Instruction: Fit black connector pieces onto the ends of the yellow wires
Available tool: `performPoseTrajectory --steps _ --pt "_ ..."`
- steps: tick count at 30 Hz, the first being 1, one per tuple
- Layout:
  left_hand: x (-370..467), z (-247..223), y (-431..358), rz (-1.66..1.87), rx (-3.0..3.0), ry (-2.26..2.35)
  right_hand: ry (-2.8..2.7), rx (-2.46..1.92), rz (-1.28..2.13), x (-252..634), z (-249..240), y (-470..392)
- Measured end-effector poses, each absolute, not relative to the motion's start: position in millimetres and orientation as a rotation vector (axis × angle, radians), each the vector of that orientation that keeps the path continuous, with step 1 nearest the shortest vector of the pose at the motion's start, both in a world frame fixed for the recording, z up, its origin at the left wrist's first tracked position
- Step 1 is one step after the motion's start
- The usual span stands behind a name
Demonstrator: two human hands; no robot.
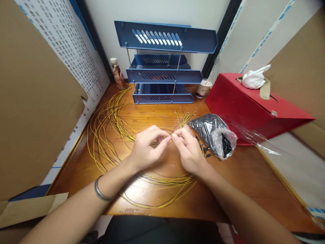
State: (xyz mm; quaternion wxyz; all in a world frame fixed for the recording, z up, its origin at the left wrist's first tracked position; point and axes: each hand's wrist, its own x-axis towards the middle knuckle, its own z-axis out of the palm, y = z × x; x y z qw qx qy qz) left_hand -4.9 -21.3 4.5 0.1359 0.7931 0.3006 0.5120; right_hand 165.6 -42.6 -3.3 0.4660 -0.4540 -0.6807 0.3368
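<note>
Thumb and forefinger of my left hand (147,147) are pinched together on a thin wire, its end largely hidden by the fingers. Close beside it, nearly touching, my right hand (190,150) pinches at the same spot. A loose coil of yellow and dark wires (111,117) curves over the wooden table around and under both hands. Small pale tips show on the wire ends (185,117) just beyond my right hand. To its right lies a clear plastic bag (209,127) of small black parts, open toward me. Several black pieces (207,150) sit on wires next to the bag.
A blue tiered tray rack (165,76) stands at the back of the table (83,183). A drink bottle (118,74) is left of it, a paper cup (203,88) right. A red box (243,105) with tissue on top sits at the right. Cardboard (33,101) borders the left.
</note>
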Motion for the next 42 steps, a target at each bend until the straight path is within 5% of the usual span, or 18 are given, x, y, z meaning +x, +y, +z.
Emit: performPoseTrajectory --steps 12,25,42 --pt "-3 3 -23 1.422 2.327 0.852 -1.486 -1.12 0.942 158 -3 -42" --pt "-9 8 -15 1.543 2.197 1.143 -0.541 -0.988 1.766 169 9 -28" --pt "-8 5 -14 1.477 2.216 1.09 -0.627 -1.046 1.774 169 12 -25"
